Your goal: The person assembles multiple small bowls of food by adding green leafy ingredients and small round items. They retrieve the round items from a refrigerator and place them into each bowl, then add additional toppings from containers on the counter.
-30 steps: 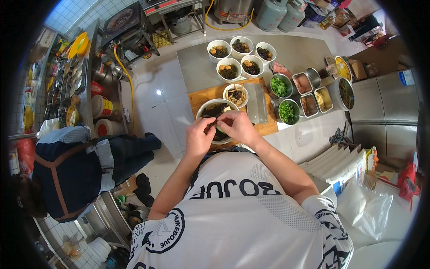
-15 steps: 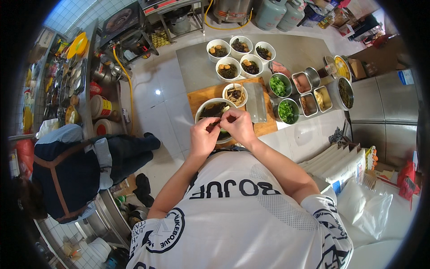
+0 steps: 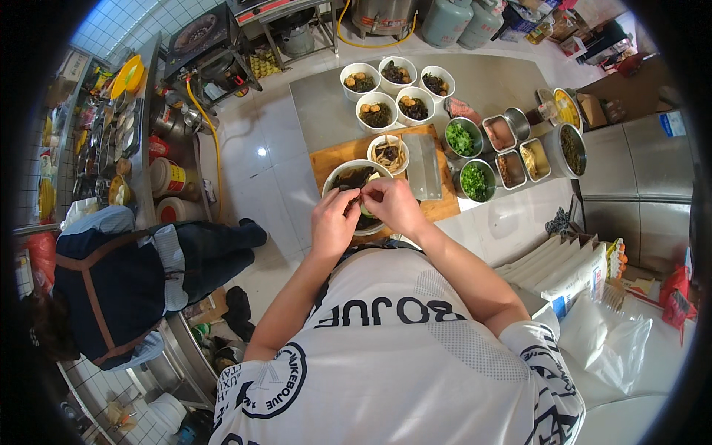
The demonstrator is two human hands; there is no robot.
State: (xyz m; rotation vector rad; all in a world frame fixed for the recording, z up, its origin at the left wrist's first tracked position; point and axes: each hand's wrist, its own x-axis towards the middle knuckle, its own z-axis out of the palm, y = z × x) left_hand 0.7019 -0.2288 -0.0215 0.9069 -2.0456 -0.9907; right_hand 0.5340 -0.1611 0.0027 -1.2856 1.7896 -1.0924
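Both hands meet over a large white bowl (image 3: 378, 165) holding dark, wet-looking pieces and something pale green. My left hand (image 3: 333, 221) has its fingertips pinched together above the bowl's near part. My right hand (image 3: 393, 209) pinches right beside it, fingertips almost touching the left ones. Whatever they hold is too small and covered to make out. The bowl stands at the near edge of a wooden cutting board (image 3: 326, 160). Just beyond it sits a smaller white bowl (image 3: 391, 153) with pale strips and dark bits. To its right lies a wide flat metal blade (image 3: 423, 167).
Several filled white bowls (image 3: 375, 111) stand farther back on the steel table (image 3: 326, 96). Metal containers hold chopped greens (image 3: 473, 182), leafy greens (image 3: 460, 139) and other ingredients on the right. At left, a person in a dark vest (image 3: 111, 297) is beside crowded shelves (image 3: 133, 141).
My fingers have shifted slightly within their pinch over the bowl, and the left hand has turned a little. The bowls and containers stay in place.
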